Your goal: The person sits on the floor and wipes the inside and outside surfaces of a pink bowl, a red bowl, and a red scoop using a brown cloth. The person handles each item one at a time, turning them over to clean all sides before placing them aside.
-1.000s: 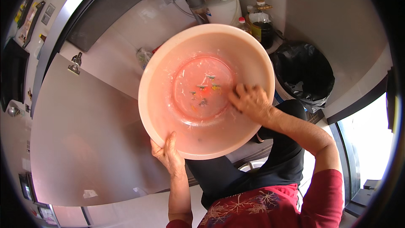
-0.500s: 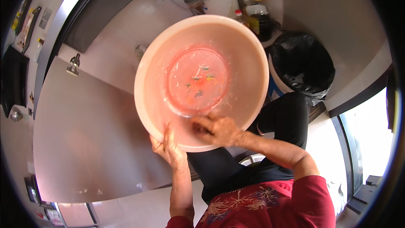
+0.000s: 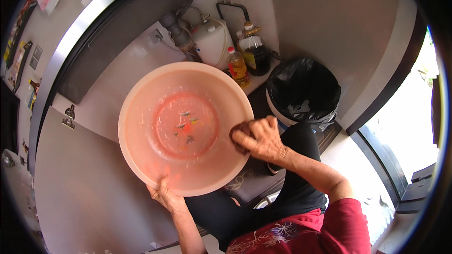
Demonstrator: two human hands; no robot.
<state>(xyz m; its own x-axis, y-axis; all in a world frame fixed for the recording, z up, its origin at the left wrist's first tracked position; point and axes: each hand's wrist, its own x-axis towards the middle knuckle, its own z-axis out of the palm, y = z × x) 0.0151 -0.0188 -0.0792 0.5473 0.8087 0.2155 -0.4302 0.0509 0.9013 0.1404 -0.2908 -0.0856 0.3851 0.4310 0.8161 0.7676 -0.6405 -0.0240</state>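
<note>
Pink-rimmed, the basin (image 3: 136, 117) is gripped on its near side by the left hand (image 3: 168, 199), fingers partly hidden beneath; the right hand (image 3: 265, 139) curls at the right wall, whether round anything one cannot tell; whitish streaks mark the bottom; right stands a black-lined bin (image 3: 306, 89); far off, a red-capped amber bottle (image 3: 238, 69) on a pale cabinet floor (image 3: 258, 83).

Right of the right hand (image 3: 262, 140), the floor (image 3: 360, 167) is bleached by daylight; farther out, edges are bowed and corners blackened.
</note>
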